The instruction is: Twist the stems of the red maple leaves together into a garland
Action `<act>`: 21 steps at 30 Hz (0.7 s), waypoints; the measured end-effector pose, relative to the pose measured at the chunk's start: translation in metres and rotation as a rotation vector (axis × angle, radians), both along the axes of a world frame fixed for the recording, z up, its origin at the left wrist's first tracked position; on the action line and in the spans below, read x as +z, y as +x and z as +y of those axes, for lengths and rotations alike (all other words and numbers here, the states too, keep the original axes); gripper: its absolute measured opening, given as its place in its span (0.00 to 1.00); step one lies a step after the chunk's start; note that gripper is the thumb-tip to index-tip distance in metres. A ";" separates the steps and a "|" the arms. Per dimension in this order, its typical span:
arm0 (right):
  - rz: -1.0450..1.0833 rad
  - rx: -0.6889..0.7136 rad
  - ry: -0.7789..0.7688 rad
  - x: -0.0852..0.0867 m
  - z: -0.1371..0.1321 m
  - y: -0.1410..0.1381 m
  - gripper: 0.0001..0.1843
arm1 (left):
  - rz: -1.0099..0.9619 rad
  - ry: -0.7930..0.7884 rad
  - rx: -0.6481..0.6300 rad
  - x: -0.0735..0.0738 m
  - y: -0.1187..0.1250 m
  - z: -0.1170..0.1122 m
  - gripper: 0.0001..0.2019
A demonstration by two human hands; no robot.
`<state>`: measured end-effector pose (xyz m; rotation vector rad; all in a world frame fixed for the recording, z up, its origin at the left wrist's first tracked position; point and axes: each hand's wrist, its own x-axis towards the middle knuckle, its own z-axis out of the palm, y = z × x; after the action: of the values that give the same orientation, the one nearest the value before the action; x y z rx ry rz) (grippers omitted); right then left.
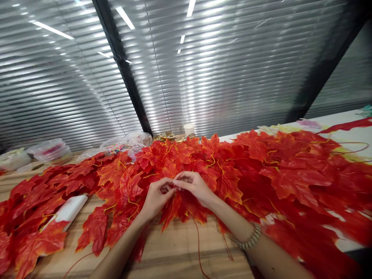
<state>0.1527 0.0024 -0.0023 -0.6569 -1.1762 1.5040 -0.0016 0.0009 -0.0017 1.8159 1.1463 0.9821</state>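
My left hand (pixel 158 195) and my right hand (pixel 196 188) meet at the fingertips over a heap of red-orange artificial maple leaves (pixel 213 145). Both hands are closed in a pinch on a thin red cord, of which only a short bit shows at the fingers. Right below them hangs a leaf (pixel 172 211) with yellow-orange edges. A length of red cord (pixel 198 244) trails from under the leaves toward the table's near edge. The exact spot between the fingertips is partly hidden. A beaded bracelet (pixel 252 237) circles my right wrist.
Leaves spread left and right across the wooden table (pixel 171 248). At left lies a white box (pixel 71 209), partly under leaves. Toward the back stand clear plastic tubs (pixel 50 150), bags with colourful beads (pixel 116 147) and a paper cup (pixel 188 129). Behind are metallic blinds (pixel 226 77).
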 end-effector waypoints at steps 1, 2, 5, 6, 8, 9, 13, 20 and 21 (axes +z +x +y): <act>0.001 -0.001 -0.001 0.000 0.000 0.000 0.08 | 0.002 0.002 0.002 0.000 0.000 0.000 0.06; 0.001 -0.002 -0.003 -0.001 0.000 0.000 0.09 | 0.004 0.003 0.005 0.000 0.000 0.000 0.06; 0.000 -0.006 -0.008 -0.001 0.000 0.000 0.09 | 0.012 0.004 0.008 0.001 0.000 -0.001 0.06; -0.002 -0.007 -0.008 -0.001 0.000 0.000 0.09 | 0.015 0.005 0.007 0.001 0.000 -0.001 0.06; -0.004 -0.010 -0.009 -0.001 0.000 0.000 0.08 | 0.020 0.011 0.005 0.002 0.001 -0.002 0.06; -0.005 -0.010 -0.009 -0.002 0.000 0.000 0.08 | 0.021 0.015 0.003 0.002 0.001 -0.002 0.05; -0.009 -0.010 -0.006 -0.002 0.001 0.000 0.09 | 0.034 0.026 0.003 0.004 0.002 -0.002 0.05; -0.016 0.014 0.019 -0.002 0.002 0.000 0.09 | 0.045 0.017 -0.013 0.001 0.000 -0.002 0.05; -0.014 0.022 0.023 -0.002 0.002 0.000 0.10 | 0.042 0.016 -0.011 0.001 0.000 -0.002 0.05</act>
<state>0.1529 0.0040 -0.0041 -0.6423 -1.2133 1.5049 -0.0011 -0.0011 -0.0009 1.8617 1.1550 0.9534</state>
